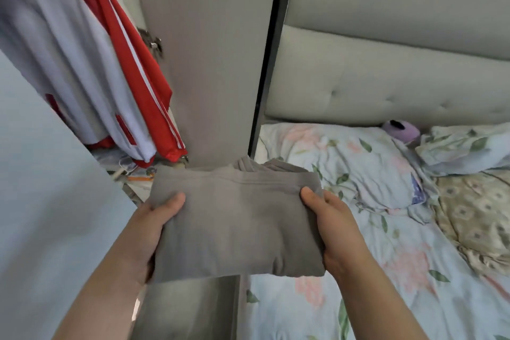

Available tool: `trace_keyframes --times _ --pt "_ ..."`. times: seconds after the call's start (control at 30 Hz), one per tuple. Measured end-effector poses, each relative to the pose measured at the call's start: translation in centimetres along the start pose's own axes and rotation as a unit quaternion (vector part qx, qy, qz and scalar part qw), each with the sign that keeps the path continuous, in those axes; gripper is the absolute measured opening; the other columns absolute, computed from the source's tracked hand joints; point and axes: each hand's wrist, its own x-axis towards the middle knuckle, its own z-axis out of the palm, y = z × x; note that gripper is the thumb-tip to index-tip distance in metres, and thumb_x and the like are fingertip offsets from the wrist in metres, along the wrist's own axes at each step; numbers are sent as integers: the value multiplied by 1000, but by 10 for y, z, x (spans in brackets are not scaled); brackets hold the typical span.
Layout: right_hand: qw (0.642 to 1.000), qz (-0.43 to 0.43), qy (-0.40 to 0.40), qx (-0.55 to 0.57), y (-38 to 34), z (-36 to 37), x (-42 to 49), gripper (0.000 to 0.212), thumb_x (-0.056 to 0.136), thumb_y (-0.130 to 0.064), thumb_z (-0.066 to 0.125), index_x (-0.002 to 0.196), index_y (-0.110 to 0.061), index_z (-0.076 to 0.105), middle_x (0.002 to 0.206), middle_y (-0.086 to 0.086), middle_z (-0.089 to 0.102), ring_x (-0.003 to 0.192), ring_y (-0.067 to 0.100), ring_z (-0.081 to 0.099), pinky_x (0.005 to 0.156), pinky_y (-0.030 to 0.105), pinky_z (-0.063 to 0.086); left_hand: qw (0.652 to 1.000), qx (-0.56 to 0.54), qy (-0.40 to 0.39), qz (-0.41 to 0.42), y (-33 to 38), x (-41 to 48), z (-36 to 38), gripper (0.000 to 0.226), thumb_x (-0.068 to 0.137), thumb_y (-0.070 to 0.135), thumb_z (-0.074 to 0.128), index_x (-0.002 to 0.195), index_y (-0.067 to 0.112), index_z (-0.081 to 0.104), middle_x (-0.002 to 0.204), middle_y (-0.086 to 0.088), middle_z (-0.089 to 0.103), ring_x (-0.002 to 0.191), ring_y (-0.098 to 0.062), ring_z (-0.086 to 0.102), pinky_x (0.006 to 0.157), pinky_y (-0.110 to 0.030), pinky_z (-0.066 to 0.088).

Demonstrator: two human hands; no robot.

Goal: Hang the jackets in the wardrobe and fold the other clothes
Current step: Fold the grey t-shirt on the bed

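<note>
The left hand (149,232) and right hand (336,229) grasp the side edges of a folded grey garment (237,223), thumbs on top. It is held between the open wardrobe door (204,63) and the bed (386,270).

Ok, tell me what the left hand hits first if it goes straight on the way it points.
Besides the folded grey garment it grips, the left hand points at the grey wardrobe door, so probably that first; depth is unclear.

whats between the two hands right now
In the head view, a folded grey fabric garment spans the whole gap: the left hand grips its left edge, the right hand its right edge, thumbs on top.
</note>
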Motion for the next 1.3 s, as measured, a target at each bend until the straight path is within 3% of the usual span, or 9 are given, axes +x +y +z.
trace_keyframes --times 0.17,0.3,0.53,0.7,0.9,1.0,1.13,1.23,1.3 --pt "989 -107 71 -70 -79 49 -68 24 89 -36 69 76 -17 70 80 7 74 77 35 66 70 47 56 998 9 -5 64 99 -43 -14 24 92 26 59 108 12 71 100 -10 76 85 -24 75 59 -32 58" --pt "987 -140 58 -63 -140 79 -110 20 89 -35 69 77 -20 72 80 4 75 69 15 67 64 34 54 993 24 -2 113 173 -76 -24 21 94 28 59 103 14 72 95 -6 77 81 -20 75 57 -28 56" --pt "981 -178 53 -59 -212 120 -157 21 89 -35 69 75 -21 74 77 -1 75 73 15 70 68 35 54 988 40 -30 144 261 -118 -43 32 97 36 51 108 14 70 100 -8 77 88 -21 75 69 -35 53" --pt "980 -184 48 -58 -229 150 -170 38 88 -38 69 75 -3 63 76 15 69 68 19 58 65 33 45 989 32 -20 145 287 -129 -71 47 81 44 59 112 10 69 104 -14 75 94 -28 73 80 -43 53" --pt "982 -169 53 -62 -233 162 -165 34 87 -37 70 77 -4 69 81 14 73 74 26 64 69 37 49 992 4 -14 125 288 -130 -69 46 84 45 60 110 8 71 101 -14 76 90 -27 74 71 -37 55" --pt "982 -172 55 -55 -238 162 -160 29 88 -35 70 80 -7 72 79 9 75 81 30 69 72 38 53 989 -39 -42 136 287 -132 -68 46 76 34 64 113 8 68 107 -16 74 94 -29 73 66 -36 59" --pt "981 -187 29 -32 -260 160 -148 31 90 -31 69 84 0 70 79 14 74 72 24 64 66 34 48 981 -38 -90 166 291 -132 -65 51 72 11 68 122 5 60 114 -19 71 101 -34 71 68 -40 60" --pt "979 -202 6 -21 -279 165 -129 45 91 -32 68 93 13 60 90 30 66 72 22 56 68 34 42 975 2 -40 218 300 -126 -49 45 73 4 70 118 8 63 107 -15 74 96 -32 73 70 -39 59" --pt "975 -222 -6 -27 -300 175 -111 50 92 -35 66 88 14 56 83 33 59 71 22 51 67 35 38 965 39 10 260 313 -120 -28 34 81 -2 69 112 10 66 99 -9 77 90 -26 74 69 -35 58"
